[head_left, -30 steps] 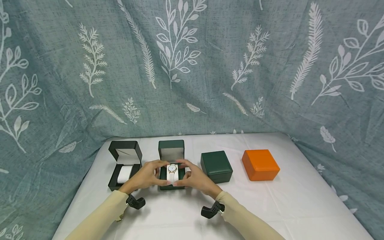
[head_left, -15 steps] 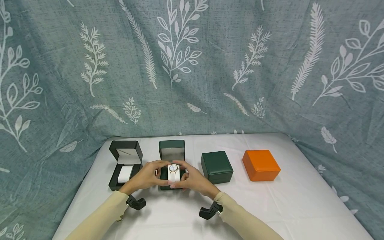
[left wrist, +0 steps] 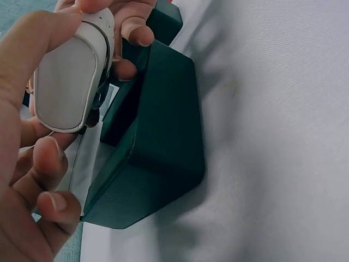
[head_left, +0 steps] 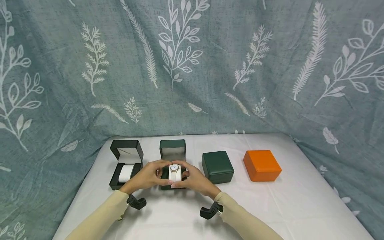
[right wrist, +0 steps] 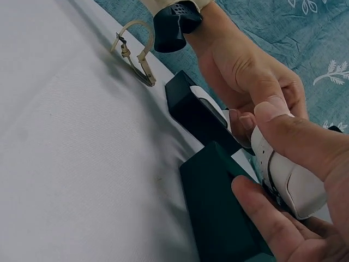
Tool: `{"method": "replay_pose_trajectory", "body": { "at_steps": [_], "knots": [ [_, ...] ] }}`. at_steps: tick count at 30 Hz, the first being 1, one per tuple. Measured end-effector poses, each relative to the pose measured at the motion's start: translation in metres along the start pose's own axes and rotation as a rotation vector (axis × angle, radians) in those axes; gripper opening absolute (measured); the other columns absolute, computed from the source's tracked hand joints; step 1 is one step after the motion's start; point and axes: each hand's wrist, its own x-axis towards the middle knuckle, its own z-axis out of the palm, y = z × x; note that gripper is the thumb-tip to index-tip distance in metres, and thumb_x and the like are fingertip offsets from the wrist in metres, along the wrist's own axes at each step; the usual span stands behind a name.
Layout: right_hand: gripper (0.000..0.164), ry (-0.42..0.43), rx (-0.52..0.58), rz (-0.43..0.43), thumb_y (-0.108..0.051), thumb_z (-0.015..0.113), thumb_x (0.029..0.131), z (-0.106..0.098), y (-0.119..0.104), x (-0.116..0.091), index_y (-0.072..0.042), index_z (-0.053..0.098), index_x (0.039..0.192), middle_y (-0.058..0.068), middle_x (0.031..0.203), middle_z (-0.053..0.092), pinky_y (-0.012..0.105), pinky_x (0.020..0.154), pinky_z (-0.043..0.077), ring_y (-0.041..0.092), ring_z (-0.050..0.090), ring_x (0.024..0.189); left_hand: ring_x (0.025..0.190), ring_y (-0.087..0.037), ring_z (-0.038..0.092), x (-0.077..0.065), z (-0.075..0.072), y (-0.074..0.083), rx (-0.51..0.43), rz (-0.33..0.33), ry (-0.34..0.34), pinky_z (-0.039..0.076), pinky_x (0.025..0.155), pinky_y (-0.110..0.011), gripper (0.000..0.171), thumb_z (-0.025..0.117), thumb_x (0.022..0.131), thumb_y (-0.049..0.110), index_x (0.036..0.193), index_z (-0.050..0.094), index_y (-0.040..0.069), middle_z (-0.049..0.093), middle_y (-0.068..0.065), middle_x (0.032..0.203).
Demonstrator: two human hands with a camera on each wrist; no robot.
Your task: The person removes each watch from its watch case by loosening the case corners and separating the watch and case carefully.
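Observation:
Both hands hold a white cushion (left wrist: 62, 82) with a watch (head_left: 174, 167) strapped round it; its round white face and pale strap point up. My left hand (head_left: 147, 174) pinches the cushion's left end between thumb and fingers. From the other side, my right hand (head_left: 194, 180) grips it, the thumb along the near edge and the forefinger over the far one. Below and behind the cushion stands an open green watch box (head_left: 172, 144), its lid raised and its base mostly hidden by the hands. In the right wrist view the strap's row of holes (right wrist: 263, 153) shows.
Left of the hands stands an open black watch box (head_left: 115, 181) with a bare white cushion (head_left: 126, 173) inside. Closed green (head_left: 217, 165) and orange (head_left: 261, 164) boxes stand to the right. A beige buckled strap loop (right wrist: 146, 68) lies on the white cloth (right wrist: 82, 136) by the left forearm.
My right hand has shifted a little left, its fingertips now closer round the cushion. The cushion and watch have moved slightly and turned a little. My left hand keeps its hold.

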Motion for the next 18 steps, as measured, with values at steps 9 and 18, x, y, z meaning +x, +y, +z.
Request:
{"method": "replay_pose_trajectory", "body": {
  "at_steps": [9, 18],
  "knots": [
    [0.08, 0.019, -0.043, -0.014, -0.034, 0.089, 0.082, 0.0004, 0.0008, -0.0009, -0.036, 0.049, 0.151, -0.002, 0.131, 0.061, 0.036, 0.077, 0.055, 0.023, 0.067, 0.1, 0.07, -0.01, 0.053, 0.0007, 0.0009, 0.0028, -0.016, -0.051, -0.012, 0.045, 0.059, -0.025, 0.072, 0.086, 0.086, 0.039, 0.146, 0.058, 0.012, 0.063, 0.003, 0.112],
    [0.076, 0.028, -0.019, -0.012, -0.034, 0.088, 0.084, 0.0007, 0.003, -0.0003, -0.038, 0.05, 0.149, 0.0, 0.134, 0.058, 0.039, 0.079, 0.055, 0.025, 0.065, 0.105, 0.068, -0.01, 0.054, 0.0014, 0.0024, 0.0019, -0.034, -0.102, -0.007, 0.043, 0.057, -0.025, 0.072, 0.086, 0.084, 0.044, 0.145, 0.06, 0.014, 0.064, -0.003, 0.096]
  ]
}}
